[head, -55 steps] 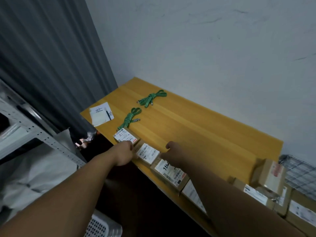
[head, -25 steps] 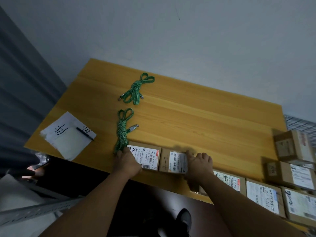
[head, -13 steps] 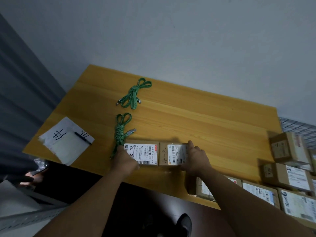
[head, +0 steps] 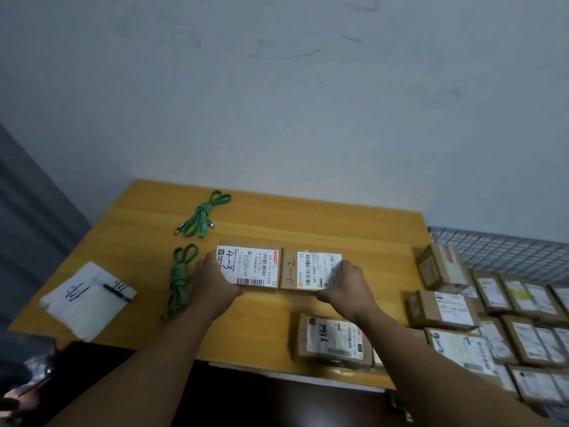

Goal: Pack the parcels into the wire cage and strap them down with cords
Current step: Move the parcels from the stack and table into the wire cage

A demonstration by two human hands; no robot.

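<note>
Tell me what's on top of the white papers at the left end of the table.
A dark pen lies across the white papers, beside black handwritten marks. Whatever is beneath the sheets is covered and cannot be seen.

The person's left hand (head: 215, 283) is gripping the parcel marked 4-3 (head: 250, 266) and the right hand (head: 349, 283) is gripping the adjoining parcel (head: 311, 271). The two are touching side by side above the wooden table (head: 354, 238), with a green cord (head: 181, 278) lying beside the left hand.

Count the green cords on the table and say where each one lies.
2. The far cord lies toward the back edge of the table, left of centre. The near cord lies between the white papers and the left hand. I see no others.
</note>
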